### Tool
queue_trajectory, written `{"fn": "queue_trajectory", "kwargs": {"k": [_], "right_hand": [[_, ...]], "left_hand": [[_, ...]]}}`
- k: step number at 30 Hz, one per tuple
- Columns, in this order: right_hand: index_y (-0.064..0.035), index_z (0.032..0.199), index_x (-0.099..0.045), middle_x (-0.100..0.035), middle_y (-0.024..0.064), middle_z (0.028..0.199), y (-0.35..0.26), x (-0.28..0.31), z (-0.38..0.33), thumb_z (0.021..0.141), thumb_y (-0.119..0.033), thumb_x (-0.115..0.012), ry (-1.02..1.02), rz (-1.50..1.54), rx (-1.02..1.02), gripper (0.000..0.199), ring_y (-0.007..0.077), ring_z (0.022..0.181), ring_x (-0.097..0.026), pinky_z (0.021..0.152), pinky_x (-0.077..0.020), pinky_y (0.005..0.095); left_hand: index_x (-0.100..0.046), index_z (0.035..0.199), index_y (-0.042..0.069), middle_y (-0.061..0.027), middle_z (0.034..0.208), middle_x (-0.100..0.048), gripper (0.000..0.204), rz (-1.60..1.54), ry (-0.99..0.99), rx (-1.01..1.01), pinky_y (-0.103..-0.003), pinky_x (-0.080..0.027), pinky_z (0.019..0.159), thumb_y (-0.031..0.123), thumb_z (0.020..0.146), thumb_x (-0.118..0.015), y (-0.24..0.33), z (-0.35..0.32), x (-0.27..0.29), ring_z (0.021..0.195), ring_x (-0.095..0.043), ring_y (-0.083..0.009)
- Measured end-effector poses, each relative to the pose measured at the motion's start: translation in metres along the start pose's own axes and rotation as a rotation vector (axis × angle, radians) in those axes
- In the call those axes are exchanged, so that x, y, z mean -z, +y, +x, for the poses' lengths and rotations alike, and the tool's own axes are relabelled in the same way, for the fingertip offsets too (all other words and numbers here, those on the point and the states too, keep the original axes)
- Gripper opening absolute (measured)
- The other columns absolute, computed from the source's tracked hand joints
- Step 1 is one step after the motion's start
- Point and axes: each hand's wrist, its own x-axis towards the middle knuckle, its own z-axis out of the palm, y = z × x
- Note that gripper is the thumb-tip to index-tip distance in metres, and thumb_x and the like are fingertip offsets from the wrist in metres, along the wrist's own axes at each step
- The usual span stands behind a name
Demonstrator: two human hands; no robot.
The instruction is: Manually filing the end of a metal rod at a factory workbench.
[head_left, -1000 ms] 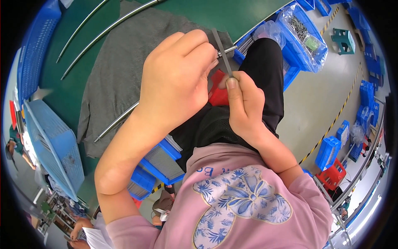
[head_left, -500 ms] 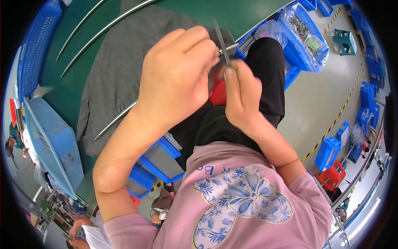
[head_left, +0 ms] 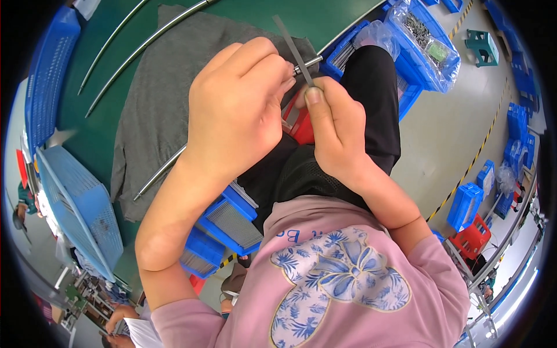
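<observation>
Below, green table (head_left: 325, 17), grey cloth (head_left: 156, 110)

Rod (head_left: 306, 65) end hidden behind fingers (head_left: 272, 64)

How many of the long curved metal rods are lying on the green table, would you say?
3: one at the upper left on bare green table, one beside it crossing onto the grey cloth, one passing under the left hand. Others may be hidden.

This is a factory assembly floor. Stackable blue parts bins (head_left: 426, 55), some holding bagged metal pieces, crowd a green workbench (head_left: 325, 17) strewn with curved metal rods (head_left: 145, 43); yellow-and-black hazard tape (head_left: 476, 156) lines the grey concrete floor
</observation>
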Motion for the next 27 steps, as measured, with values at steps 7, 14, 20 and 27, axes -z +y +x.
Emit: {"fn": "queue_trajectory", "kwargs": {"k": [7, 14, 20, 27], "right_hand": [[0.0049, 0.091, -0.055, -0.061, 0.0111, 0.072, 0.004, 0.024, -0.048, 0.093, 0.0, -0.044, 0.043, 0.159, -0.111, 0.012, 0.0145, 0.059, -0.058, 0.059, -0.0463, 0.0252], [0.0037, 0.088, -0.053, -0.039, -0.0053, 0.052, 0.011, 0.023, -0.036, 0.098, -0.013, -0.038, 0.1, 0.191, -0.078, 0.024, 0.0014, 0.045, -0.032, 0.045, -0.0279, 0.019], [0.0037, 0.089, -0.054, -0.055, 0.0025, 0.062, 0.008, 0.022, -0.022, 0.094, -0.006, -0.048, 0.087, 0.291, -0.088, 0.012, 0.0053, 0.056, -0.051, 0.054, -0.0419, 0.0195], [-0.0002, 0.085, -0.052, -0.039, -0.0068, 0.052, 0.009, 0.002, 0.014, 0.082, -0.005, -0.068, 0.254, 0.308, -0.037, 0.018, 0.0002, 0.048, -0.03, 0.044, -0.0226, 0.0197]], "left_hand": [[-0.059, 0.073, 0.003, -0.0069, 0.072, -0.053, 0.016, -0.017, -0.004, 0.038, -0.035, -0.044, 0.055, -0.005, 0.063, -0.068, 0.0, -0.003, 0.001, 0.064, -0.054, -0.0264], [-0.059, 0.074, 0.003, -0.0068, 0.07, -0.053, 0.015, 0.008, -0.008, 0.029, -0.034, -0.044, 0.055, -0.003, 0.065, -0.069, 0.0, -0.002, 0.003, 0.063, -0.054, -0.0258], [-0.058, 0.075, 0.003, -0.0065, 0.07, -0.053, 0.015, -0.001, -0.029, 0.042, -0.034, -0.043, 0.055, -0.002, 0.066, -0.069, -0.001, -0.002, 0.004, 0.062, -0.053, -0.0257], [-0.058, 0.074, 0.002, -0.0067, 0.07, -0.052, 0.015, -0.029, -0.026, 0.063, -0.034, -0.042, 0.053, -0.003, 0.065, -0.069, 0.003, -0.003, 0.005, 0.061, -0.052, -0.0253]]}}
